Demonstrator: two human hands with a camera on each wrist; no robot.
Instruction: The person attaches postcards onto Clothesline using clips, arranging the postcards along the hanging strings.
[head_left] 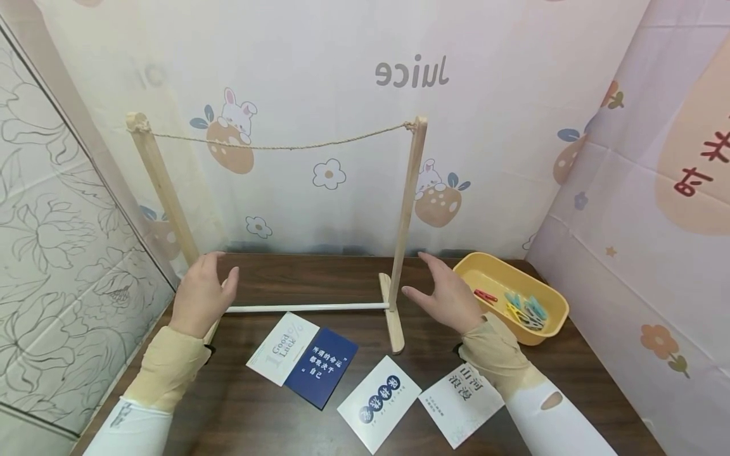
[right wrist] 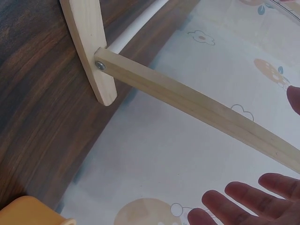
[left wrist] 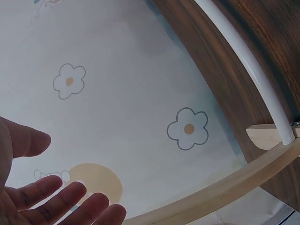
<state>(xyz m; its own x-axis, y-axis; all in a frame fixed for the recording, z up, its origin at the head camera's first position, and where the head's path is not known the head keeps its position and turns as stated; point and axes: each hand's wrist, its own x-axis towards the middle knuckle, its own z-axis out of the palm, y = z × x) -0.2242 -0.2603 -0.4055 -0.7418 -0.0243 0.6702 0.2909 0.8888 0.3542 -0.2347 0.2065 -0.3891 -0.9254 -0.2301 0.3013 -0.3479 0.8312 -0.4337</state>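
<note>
Wooden two-post rack [head_left: 403,215] with a twine line [head_left: 279,146] stands at mid-table between both hands, left hand [head_left: 201,295] and right hand [head_left: 450,296] spread flat-fingered beside its posts, holding nothing; a careless nudge could likely tip the light frame onto the printed cards [head_left: 379,401]. Right of it, a yellow plastic tub [head_left: 547,304] holds coloured clothes pegs [head_left: 523,310]

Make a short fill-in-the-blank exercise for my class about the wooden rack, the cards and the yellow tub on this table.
1. A ____ is strung between the tops of the wooden rack's two posts.
2. The clothes pegs lie inside the ____ tub.
3. The number of cards lying on the table is ____.
4. Both the left hand and the right hand hold ____.

Missing words: rope; yellow; three; nothing
</note>
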